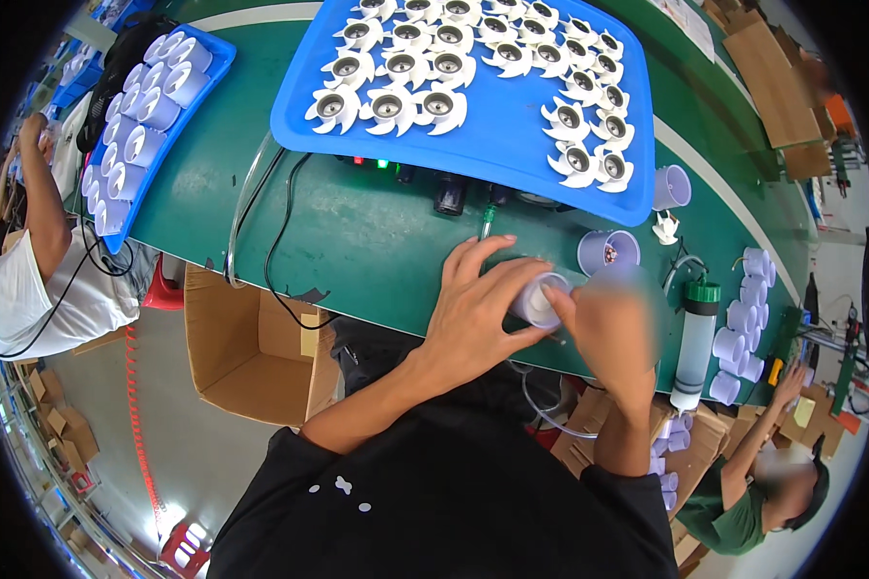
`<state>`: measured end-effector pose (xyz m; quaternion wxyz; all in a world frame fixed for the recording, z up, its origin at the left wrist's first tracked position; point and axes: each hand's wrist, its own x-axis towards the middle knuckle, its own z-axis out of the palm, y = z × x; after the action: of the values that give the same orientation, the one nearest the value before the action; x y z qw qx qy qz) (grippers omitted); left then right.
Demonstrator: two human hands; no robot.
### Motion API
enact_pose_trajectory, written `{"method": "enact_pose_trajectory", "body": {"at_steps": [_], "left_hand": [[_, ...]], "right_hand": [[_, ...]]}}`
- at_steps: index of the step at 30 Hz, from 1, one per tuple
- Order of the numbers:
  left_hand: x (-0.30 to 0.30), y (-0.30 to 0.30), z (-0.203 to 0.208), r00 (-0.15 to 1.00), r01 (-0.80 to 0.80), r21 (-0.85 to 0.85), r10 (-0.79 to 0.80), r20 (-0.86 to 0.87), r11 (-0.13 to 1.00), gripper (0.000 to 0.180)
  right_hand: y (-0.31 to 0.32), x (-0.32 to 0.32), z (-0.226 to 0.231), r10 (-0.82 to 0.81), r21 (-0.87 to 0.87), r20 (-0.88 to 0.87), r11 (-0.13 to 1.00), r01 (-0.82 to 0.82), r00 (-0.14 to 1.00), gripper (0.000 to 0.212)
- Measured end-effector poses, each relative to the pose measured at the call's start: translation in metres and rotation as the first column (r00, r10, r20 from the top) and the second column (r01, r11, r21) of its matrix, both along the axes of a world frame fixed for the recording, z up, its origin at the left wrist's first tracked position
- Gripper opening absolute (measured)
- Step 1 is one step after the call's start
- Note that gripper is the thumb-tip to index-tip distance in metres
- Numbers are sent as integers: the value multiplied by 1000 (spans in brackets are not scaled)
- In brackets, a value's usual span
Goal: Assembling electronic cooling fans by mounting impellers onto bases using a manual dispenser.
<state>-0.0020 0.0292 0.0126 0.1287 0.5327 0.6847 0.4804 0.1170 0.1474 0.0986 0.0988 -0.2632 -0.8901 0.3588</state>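
A pale lilac plastic cup (pixel 533 307) is at the front edge of the green bench, and my left hand (pixel 478 314) is closed around its side. Something white shows inside the cup. My right hand (pixel 610 338) is at the cup's right side, with one fingertip at the rim. Motion blur smears most of its fingers, so any grip there is unclear. Just beyond the right hand, another lilac cup (pixel 594 253) contains small reddish and metallic pieces. A third cup (pixel 673 186) lies farther back, near a loose white fan wheel (pixel 665 228).
A blue tray (pixel 406 145) of white fan wheels spans the back. At left is a blue tray (pixel 169 154) of cups. On the right are a green-capped syringe (pixel 697 338) and stacked cups (pixel 743 323). A cardboard box (pixel 251 338) sits below. Co-workers are on both sides.
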Motion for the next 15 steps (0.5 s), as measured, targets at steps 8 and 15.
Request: {"method": "enact_pose_trajectory", "body": {"at_steps": [8, 15], "left_hand": [[3, -8, 8, 985, -160, -27, 161, 61, 987, 62], [-3, -32, -3, 975, -143, 363, 68, 212, 921, 36]], "right_hand": [[-1, 16, -2, -116, -41, -345, 993, 108, 932, 43], [-25, 65, -95, -450, 138, -341, 844, 518, 825, 54]]}}
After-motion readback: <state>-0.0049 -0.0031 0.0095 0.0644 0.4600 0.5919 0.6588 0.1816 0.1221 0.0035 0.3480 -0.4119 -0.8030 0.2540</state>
